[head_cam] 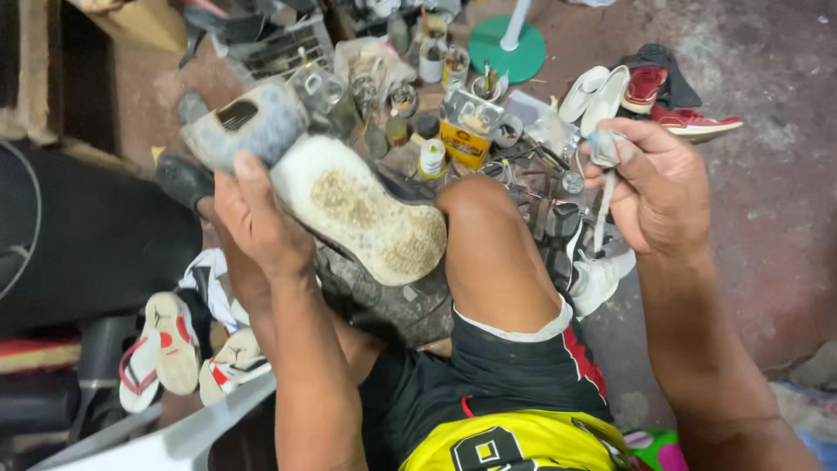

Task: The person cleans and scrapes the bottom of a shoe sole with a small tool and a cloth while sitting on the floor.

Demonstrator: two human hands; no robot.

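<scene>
Stained concrete floor (767,174) is stretching out under a cluttered shoe-repair spot, seen from above over the person's bent knee (484,235). At the centre, a grey shoe (323,174) is being held sole-up, its pale, worn sole facing the camera and its toe pointing down toward the knee. The left hand (257,218) is gripping the shoe from below, the thumb pressing against the grey upper near the heel. The right hand (658,187) is closing around a small brush (604,166), whose grey head is poking up above the fingers while the thin pale handle is hanging below; this hand is hovering well apart from the shoe, to the right of the knee.

Beyond the shoe, small jars and cans (427,78) are crowding together, with a yellow tin (464,139) standing among them. A green round base (506,48) with a white pole is sitting farther back. White soles (593,96) and red sneakers (689,118) are lying on the floor at upper right, while white and red sandals (166,349) are resting at lower left.
</scene>
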